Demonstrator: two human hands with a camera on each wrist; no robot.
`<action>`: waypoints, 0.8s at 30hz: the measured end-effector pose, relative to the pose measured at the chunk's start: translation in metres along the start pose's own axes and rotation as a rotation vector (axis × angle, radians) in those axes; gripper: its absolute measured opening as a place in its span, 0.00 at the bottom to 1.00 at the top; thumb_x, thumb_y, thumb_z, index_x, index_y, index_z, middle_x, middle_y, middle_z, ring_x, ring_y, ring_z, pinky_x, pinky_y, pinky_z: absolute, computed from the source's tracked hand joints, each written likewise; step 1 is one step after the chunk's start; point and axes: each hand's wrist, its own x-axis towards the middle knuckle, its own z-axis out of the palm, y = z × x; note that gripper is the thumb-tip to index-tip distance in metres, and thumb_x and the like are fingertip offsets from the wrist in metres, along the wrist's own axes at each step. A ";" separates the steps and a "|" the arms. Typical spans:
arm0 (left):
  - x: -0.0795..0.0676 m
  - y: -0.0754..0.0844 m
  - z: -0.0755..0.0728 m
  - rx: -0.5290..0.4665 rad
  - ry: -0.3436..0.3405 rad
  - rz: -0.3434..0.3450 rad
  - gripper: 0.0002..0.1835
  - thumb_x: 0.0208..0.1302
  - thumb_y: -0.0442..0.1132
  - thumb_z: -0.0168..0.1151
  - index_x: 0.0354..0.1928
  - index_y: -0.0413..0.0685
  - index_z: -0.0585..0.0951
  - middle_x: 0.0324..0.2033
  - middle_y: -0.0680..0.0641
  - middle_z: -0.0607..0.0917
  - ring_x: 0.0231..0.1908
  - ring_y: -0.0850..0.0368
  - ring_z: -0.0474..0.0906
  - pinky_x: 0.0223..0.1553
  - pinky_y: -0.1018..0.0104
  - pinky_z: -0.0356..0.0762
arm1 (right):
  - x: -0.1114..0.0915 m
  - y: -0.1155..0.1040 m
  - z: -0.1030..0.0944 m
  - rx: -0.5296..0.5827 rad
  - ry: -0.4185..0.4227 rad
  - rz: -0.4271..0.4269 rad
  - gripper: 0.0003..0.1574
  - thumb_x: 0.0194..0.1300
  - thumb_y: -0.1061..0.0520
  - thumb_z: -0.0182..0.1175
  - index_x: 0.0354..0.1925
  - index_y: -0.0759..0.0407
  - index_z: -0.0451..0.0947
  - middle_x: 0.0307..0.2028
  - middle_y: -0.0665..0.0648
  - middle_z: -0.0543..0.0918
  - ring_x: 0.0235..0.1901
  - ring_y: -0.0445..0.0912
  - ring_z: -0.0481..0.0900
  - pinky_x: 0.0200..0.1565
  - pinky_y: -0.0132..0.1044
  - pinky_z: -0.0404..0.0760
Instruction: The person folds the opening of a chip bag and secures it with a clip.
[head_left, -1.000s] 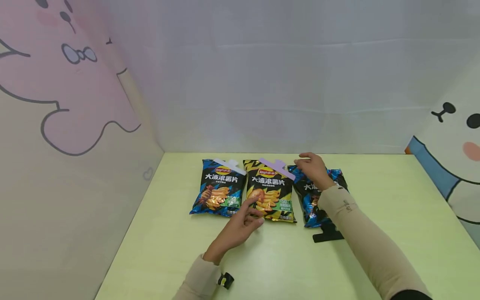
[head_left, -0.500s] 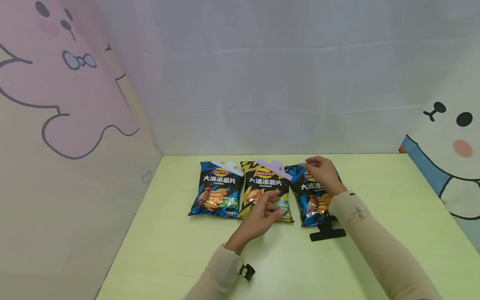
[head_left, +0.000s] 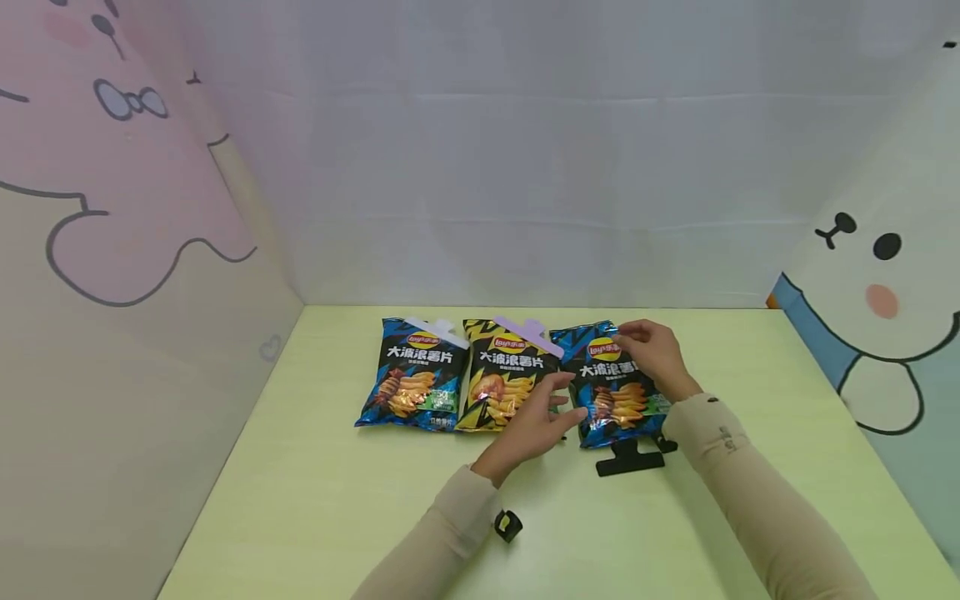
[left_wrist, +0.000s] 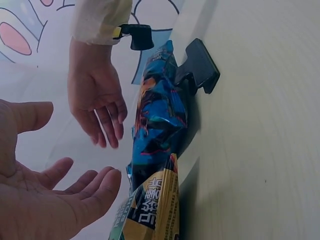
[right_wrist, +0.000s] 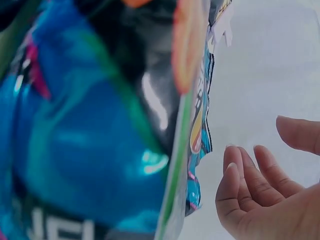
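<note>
My left hand [head_left: 534, 419] reaches over the right side of a yellow-and-black chip bag [head_left: 487, 404], its fingers spread toward the blue chip bag [head_left: 600, 396] on the right. In the left wrist view its fingers look relaxed and hold nothing. My right hand [head_left: 660, 357] is at the upper right edge of that blue bag. Its fingers [right_wrist: 260, 180] are loosely bent with nothing between them in the right wrist view, where the blue bag fills the left side. A black clip [head_left: 630, 460] lies at the bag's lower end, also seen in the left wrist view.
Another blue chip bag [head_left: 412, 379] lies at the left of the row, with a white clip [head_left: 438, 330] at its top. A purple clip [head_left: 529, 333] sits on the yellow bag. A second black piece [head_left: 666, 444] shows by my right sleeve. Walls stand behind and at both sides.
My left hand has moved right, from the yellow bag's lower edge toward the right blue bag. My right hand has come back from that bag's top to its right edge, uncovering more print.
</note>
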 end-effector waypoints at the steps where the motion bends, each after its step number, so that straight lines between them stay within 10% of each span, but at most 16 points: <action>1: 0.002 0.000 0.001 0.004 0.004 -0.006 0.31 0.74 0.53 0.57 0.74 0.63 0.62 0.75 0.45 0.65 0.71 0.44 0.69 0.65 0.47 0.76 | -0.001 0.000 -0.001 0.001 0.000 0.003 0.29 0.76 0.50 0.55 0.67 0.66 0.70 0.63 0.71 0.76 0.63 0.64 0.74 0.66 0.59 0.73; 24: 0.023 0.007 0.047 -0.098 0.230 -0.130 0.29 0.72 0.48 0.61 0.71 0.61 0.65 0.76 0.43 0.61 0.75 0.39 0.59 0.72 0.34 0.60 | -0.018 0.028 -0.025 -0.013 0.076 0.163 0.37 0.74 0.49 0.57 0.73 0.65 0.62 0.70 0.72 0.68 0.68 0.65 0.67 0.70 0.60 0.68</action>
